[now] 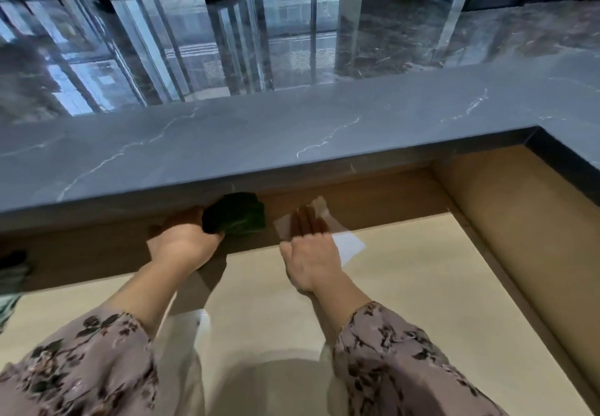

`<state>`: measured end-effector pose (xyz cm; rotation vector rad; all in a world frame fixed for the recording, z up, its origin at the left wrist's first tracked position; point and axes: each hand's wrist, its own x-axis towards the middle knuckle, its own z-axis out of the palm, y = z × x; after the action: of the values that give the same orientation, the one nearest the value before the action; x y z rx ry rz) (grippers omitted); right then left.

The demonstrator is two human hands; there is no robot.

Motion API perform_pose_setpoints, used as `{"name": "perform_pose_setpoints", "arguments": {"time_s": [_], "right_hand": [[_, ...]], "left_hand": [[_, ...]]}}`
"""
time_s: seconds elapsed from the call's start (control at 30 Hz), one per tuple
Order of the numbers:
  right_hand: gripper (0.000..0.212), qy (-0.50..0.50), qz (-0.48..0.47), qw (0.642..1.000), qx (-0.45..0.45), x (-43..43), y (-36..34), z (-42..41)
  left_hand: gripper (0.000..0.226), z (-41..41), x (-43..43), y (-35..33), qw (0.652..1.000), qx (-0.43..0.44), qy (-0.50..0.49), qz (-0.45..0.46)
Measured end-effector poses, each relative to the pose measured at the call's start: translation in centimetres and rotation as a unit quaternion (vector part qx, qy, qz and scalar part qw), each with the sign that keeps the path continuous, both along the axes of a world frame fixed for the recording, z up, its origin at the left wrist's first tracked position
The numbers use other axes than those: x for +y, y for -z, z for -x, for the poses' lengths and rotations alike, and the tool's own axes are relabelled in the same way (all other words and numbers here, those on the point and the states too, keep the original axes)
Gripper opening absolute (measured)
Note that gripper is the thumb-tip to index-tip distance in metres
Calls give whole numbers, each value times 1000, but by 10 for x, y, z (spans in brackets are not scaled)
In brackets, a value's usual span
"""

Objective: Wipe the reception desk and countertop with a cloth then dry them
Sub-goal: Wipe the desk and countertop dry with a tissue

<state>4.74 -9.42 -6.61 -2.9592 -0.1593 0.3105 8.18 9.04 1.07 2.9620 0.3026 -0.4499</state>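
Left hand (185, 246): fingers curled round a dark green cloth (237, 217), holding it against the brown wood panel (373, 198) just under the grey stone countertop (259, 136).
Right hand (311, 263): fingers straight, pressing flat on a white paper sheet (349, 246) at the back edge of the pale table (422, 285).
Sleeves (406, 360): floral, both forearms.

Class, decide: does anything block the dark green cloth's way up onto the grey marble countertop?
No loose object does. The left hand grips the dark green cloth against the brown wooden panel, under the overhanging lip of the grey marble countertop, so it must come out round that lip.
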Motion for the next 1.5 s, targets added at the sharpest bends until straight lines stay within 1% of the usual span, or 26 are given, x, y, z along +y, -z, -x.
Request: {"name": "perform_pose_setpoints", "arguments": {"time_s": [0.07,0.13,0.2,0.27,0.33,0.4,0.43,0.5,0.57,0.63,0.7,0.77,0.8,0.9,0.97,1.03,1.07,1.13,1.2,1.23,1.33,1.43,1.5], "right_hand": [[52,-56,-37,998,-7,35,0,3],[49,-93,-38,995,-10,46,-7,3],[48,-108,-19,994,2,35,-10,-1],[49,-97,1,995,21,6,-5,-12],[46,-63,44,995,58,-30,4,-22],[41,2,82,991,101,-68,4,-27],[43,40,106,987,114,-91,0,-25],[47,118,154,975,105,-138,-10,-18],[44,177,195,958,113,-175,-18,-9],[43,228,185,949,112,-194,-21,-5],[52,272,141,948,88,-194,-19,-6],[62,286,96,951,61,-177,-15,-15],[63,278,70,956,59,-163,-10,-23],[70,200,7,979,40,-97,6,-44],[63,134,-6,991,28,-42,14,-49],[56,42,2,999,33,16,14,-41],[51,-7,0,999,40,41,11,-34],[44,-80,-40,995,46,78,4,-19],[42,-134,-73,988,18,93,0,-8],[42,-153,-72,986,7,93,0,-4],[42,-157,-61,986,9,69,-4,-2],[45,-106,-43,993,9,17,-11,-3],[52,-51,-13,999,3,-32,-7,-3]], "left_hand": [[47,5,8,-2,999,-3,-23,-30],[45,7,11,-4,999,-13,-34,-40],[43,9,12,-4,999,-20,-31,-36],[39,10,8,-1,999,-18,-29,-27],[38,9,1,3,999,-17,-33,-23],[37,9,-3,5,999,-20,-29,-29],[35,9,-5,6,999,-23,-26,-27],[36,9,-7,8,999,-30,-21,-15],[43,10,-9,8,999,-34,-16,-3],[44,10,-10,8,999,-38,-17,-1],[39,9,-7,9,999,-41,-25,5],[30,9,-2,9,998,-55,-33,18],[27,9,2,9,997,-62,-38,21],[36,11,12,10,996,-75,-51,18],[39,11,19,10,994,-85,-59,17],[42,12,25,10,994,-83,-66,4],[42,11,27,10,994,-80,-68,-2],[41,10,30,10,994,-81,-70,-13],[38,10,31,10,994,-86,-66,-22],[37,10,31,9,994,-87,-64,-24],[41,12,24,8,994,-86,-67,-23],[43,16,11,8,994,-87,-72,0],[42,17,-1,8,994,-83,-65,4]]}}
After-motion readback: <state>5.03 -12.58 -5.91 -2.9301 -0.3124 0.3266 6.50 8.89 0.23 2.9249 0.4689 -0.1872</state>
